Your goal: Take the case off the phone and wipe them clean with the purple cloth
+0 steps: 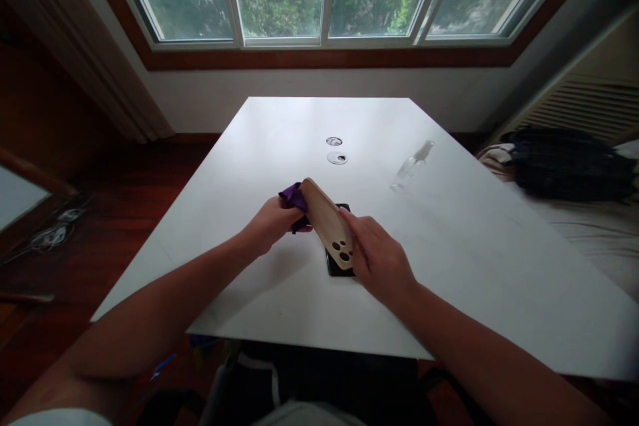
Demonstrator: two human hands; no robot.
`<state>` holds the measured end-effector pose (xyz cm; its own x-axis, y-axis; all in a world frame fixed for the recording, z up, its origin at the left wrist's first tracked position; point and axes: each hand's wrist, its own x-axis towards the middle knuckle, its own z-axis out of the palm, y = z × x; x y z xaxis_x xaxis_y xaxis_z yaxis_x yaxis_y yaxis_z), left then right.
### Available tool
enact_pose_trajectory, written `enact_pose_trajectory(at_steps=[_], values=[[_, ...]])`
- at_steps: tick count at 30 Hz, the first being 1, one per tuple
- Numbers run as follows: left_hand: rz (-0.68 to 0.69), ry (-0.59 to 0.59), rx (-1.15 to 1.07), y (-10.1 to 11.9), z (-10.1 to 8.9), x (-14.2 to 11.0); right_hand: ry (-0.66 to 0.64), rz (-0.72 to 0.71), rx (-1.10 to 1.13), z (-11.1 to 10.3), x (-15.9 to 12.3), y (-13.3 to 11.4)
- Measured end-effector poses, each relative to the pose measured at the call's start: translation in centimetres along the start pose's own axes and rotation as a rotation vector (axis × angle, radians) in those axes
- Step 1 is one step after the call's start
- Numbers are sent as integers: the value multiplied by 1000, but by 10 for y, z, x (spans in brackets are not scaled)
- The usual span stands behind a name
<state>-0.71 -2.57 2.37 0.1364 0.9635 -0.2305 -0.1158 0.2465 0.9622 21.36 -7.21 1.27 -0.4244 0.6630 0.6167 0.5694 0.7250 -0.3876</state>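
Observation:
A beige phone case [323,216] with round camera holes is tilted above the table in front of me. My right hand [382,256] grips its right edge near the camera end. A purple cloth [293,198] is bunched in my left hand [272,223], whose fingers pinch it against the far-left end of the case. Beneath the case, a black phone [340,273] lies flat on the white table [239,166], mostly covered from view. The fingertips of my left hand are partly hidden by the cloth.
Two small round, shiny pieces, a farther disc [334,141] and a nearer one [337,158], lie beyond my hands. A clear spray bottle [413,165] lies on its side at the right. A dark bag [574,163] rests on bedding past the table's right edge.

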Motion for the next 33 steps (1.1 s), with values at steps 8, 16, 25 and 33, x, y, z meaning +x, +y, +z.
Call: enact_pose_trajectory(at_steps=[8, 16, 25, 33], values=[[-18, -280, 119, -6, 25, -29, 212, 267, 19, 0, 7, 7], [30, -164, 47, 4, 12, -18, 332, 403, 112, -5, 9, 8], [-6, -224, 29, -6, 14, -20, 15, 469, 685, 2, 2, -3], [-147, -344, -172, 1, 11, -26, 137, 613, 969, 5, 18, 9]])
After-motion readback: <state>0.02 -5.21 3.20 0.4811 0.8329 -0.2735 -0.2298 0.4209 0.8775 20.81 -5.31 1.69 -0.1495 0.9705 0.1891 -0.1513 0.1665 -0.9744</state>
